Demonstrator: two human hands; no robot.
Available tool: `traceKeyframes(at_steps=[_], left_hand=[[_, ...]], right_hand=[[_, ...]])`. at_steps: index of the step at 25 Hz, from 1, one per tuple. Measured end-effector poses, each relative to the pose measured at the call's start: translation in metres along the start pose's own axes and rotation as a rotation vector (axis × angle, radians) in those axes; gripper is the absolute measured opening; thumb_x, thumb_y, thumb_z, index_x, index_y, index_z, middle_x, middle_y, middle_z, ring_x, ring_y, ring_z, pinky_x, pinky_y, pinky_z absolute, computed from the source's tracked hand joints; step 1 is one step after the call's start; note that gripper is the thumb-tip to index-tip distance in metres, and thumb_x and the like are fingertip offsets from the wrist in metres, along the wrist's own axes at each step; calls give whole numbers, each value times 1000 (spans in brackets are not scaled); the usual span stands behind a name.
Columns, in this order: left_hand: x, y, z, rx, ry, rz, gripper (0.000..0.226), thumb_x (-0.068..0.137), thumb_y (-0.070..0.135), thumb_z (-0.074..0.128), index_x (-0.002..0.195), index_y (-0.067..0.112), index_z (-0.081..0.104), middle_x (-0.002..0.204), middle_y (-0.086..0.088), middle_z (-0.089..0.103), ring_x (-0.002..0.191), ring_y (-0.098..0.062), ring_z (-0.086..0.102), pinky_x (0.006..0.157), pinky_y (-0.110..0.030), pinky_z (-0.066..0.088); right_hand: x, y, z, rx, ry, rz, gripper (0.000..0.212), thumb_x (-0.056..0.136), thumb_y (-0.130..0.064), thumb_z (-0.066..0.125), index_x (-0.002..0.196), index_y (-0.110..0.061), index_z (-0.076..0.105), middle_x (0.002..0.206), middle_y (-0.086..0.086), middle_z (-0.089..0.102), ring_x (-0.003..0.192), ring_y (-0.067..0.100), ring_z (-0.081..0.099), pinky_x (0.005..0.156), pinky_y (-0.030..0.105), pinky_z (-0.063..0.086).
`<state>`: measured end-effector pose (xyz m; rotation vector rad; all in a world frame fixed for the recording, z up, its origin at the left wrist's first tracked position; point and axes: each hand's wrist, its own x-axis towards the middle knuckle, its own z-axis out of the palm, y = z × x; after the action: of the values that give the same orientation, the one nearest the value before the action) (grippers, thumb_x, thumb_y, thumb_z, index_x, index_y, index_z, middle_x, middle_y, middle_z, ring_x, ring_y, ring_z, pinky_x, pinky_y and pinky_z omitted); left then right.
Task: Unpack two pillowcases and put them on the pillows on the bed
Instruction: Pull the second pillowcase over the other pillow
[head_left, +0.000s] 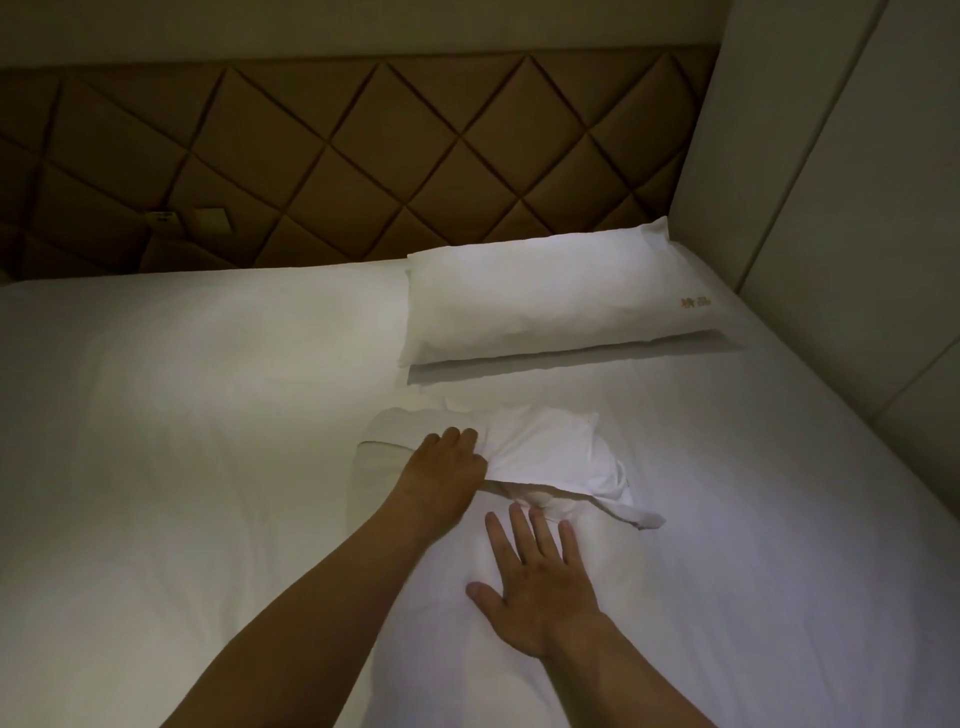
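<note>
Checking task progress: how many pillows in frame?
2. One cased pillow by the headboard, far right; one mid-bed pillow under the flat right hand, partly inside the pillowcase the left hand grips. More may lie outside frame.

**Bare arms, bare hands**

The left forearm and right forearm are bare along all of their visible length, down to the wrists. The left hand and right hand are uncovered too. The fingernails showing on the right hand are short and plain.
</note>
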<state>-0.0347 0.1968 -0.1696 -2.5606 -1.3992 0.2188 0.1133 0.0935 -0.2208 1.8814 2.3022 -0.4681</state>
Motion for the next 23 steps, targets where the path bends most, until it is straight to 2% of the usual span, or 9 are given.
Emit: traceKeyframes(at_steps=[1,3,5,9,12,14,16,20,23], left_hand=[[3,4,7,-19,-17,11,23,69,0,71,91,6,68,100,-14,62,87,-30,60,74,-37,48],[10,14,31,-13,-70,9,29,88,2,53,115,3,60,118,-16,57,107,-33,55,95,-42,41],[14,21,43,8,-119,1,33,92,2,44,122,2,55,122,-16,56,113,-35,52,101,-44,36],[16,24,46,-13,-115,14,27,91,3,45,115,3,58,116,-13,55,106,-32,52,92,-41,38],[18,14,39,-69,-4,21,24,89,15,52,110,8,61,112,-11,57,101,-30,53,81,-36,37],[24,-4,39,-100,63,-54,30,87,31,51,110,13,60,110,-10,57,100,-29,53,82,-38,37],[28,-30,41,-93,79,-178,33,86,37,47,109,15,57,107,-8,56,98,-29,53,83,-39,38],[24,-80,55,-193,40,-335,24,79,23,51,96,8,59,91,-13,57,83,-34,58,70,-42,49],[19,-111,70,-336,-87,-408,21,89,16,49,109,9,51,105,-10,55,101,-31,55,81,-41,49]], right_hand=[[6,1,2,2,-22,6,87,68,-80,-15,141,-35,-33,158,-1,-30,142,18,-33,115,52,-19],[17,2,5,5,-60,9,89,69,-79,-16,144,-35,-32,159,-1,-29,145,20,-29,116,52,-18],[25,5,8,-2,-79,6,93,68,-79,-16,148,-33,-29,159,-1,-29,146,21,-27,116,52,-17],[32,8,17,0,-84,2,93,69,-79,-16,149,-32,-26,158,-1,-31,146,22,-28,116,52,-18],[30,8,18,8,-76,4,90,71,-78,-17,148,-33,-29,158,0,-31,146,21,-29,116,52,-18],[28,9,18,13,-66,-3,88,73,-78,-16,147,-34,-30,157,0,-33,145,21,-30,116,51,-18],[27,9,19,17,-52,-11,87,73,-77,-16,147,-34,-31,156,0,-35,144,20,-31,116,51,-18],[28,8,22,31,-32,-14,88,71,-77,-18,147,-34,-31,156,0,-34,144,19,-31,116,50,-18],[31,8,27,35,-28,-4,87,71,-78,-19,145,-34,-33,157,-1,-34,145,20,-31,116,50,-18]])
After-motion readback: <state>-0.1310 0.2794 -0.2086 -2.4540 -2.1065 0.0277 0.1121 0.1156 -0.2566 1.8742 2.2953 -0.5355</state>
